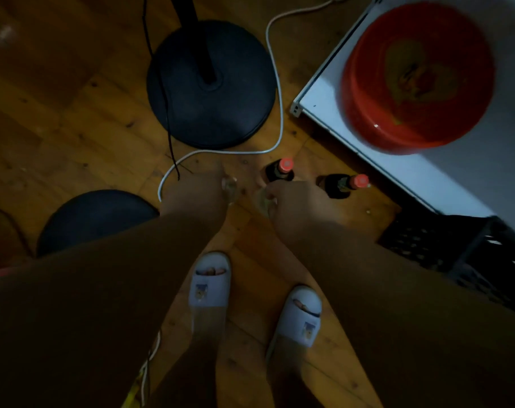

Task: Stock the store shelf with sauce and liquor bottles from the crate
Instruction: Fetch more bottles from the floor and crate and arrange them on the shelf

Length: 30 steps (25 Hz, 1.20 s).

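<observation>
I look straight down at a wooden floor. My left hand (195,191) grips a clear glass bottle (229,188) from above. My right hand (294,201) grips a second clear bottle (263,201) beside it. Just beyond my right hand two dark sauce bottles with red caps stand on the floor, one (279,170) near the middle and another (343,185) to its right. A black plastic crate (444,242) sits at the right. The white shelf (324,101) fills the upper right corner.
A red round basin (418,75) rests on the shelf. A black round stand base (212,86) with a pole is ahead, with a white cable (275,69) curling round it. A dark round stool (97,219) is at left. My slippered feet (210,282) are below.
</observation>
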Motion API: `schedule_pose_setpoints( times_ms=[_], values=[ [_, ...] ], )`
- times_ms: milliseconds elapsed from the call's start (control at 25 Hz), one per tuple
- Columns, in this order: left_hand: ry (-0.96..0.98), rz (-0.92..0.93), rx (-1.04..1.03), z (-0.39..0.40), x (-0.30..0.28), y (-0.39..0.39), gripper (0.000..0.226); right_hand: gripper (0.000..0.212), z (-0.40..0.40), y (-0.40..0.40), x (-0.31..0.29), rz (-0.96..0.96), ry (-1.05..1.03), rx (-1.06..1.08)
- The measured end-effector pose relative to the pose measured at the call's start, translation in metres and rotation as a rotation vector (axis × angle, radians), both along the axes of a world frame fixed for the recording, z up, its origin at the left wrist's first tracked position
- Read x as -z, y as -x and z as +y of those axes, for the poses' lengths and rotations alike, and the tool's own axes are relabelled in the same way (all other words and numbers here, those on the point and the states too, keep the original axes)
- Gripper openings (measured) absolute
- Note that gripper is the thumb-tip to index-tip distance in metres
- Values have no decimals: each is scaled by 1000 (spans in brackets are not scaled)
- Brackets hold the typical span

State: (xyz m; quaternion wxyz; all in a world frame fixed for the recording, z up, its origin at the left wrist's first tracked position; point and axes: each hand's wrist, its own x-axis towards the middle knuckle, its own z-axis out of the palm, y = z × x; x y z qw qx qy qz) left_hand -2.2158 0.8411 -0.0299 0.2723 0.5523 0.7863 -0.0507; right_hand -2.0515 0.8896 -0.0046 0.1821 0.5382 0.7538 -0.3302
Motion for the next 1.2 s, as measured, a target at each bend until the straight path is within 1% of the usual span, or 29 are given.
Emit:
schedule_pose_setpoints(
  times_ms=[120, 240, 360, 400, 480, 560, 600, 680, 840, 920, 1000, 1040, 1080, 1120, 1160, 1200],
  values=[
    [-5, -4, 44, -20, -88, -11, 25, 31, -17, -23, -89, 65, 7, 82],
    [-47, -49, 155, -33, -203, -25, 23, 28, -33, -53, -204, 103, -36, 115],
    [-125, -50, 244, -48, -322, -47, 30, 24, -50, -84, -314, 146, -121, 146],
    [-158, -42, 261, -49, -357, -56, 29, 21, -56, -96, -344, 165, -154, 161],
    [-239, -72, 231, -46, -427, -75, 25, 17, -64, -123, -402, 233, -255, 207],
    [-335, -169, 158, -41, -495, -89, 23, 14, -72, -152, -458, 327, -370, 334],
    [-391, -222, 148, -37, -522, -95, 18, 13, -75, -166, -484, 372, -423, 417],
    [-494, -296, 213, -29, -566, -103, 12, 16, -81, -183, -532, 456, -565, 564],
    [-664, -433, 388, -20, -624, -134, 13, 22, -109, -204, -594, 573, -820, 906],
    [-739, -509, 490, -23, -648, -153, 14, 24, -131, -212, -617, 530, -974, 965],
    [-834, -547, 610, -32, -667, -175, 23, 31, -153, -224, -635, 443, -1186, 936],
    [-889, -574, 652, -36, -676, -189, 26, 32, -164, -232, -644, 400, -1282, 947],
    [-931, -632, 656, -39, -682, -204, 24, 29, -173, -240, -651, 380, -1336, 991],
    [-938, -729, 631, -42, -688, -220, 21, 24, -184, -247, -657, 400, -1342, 1067],
    [-899, -840, 617, -48, -693, -242, 20, 22, -199, -257, -662, 471, -1325, 1172],
    [-814, -957, 593, -55, -697, -266, 23, 21, -216, -269, -667, 582, -1308, 1271]
  ],
)
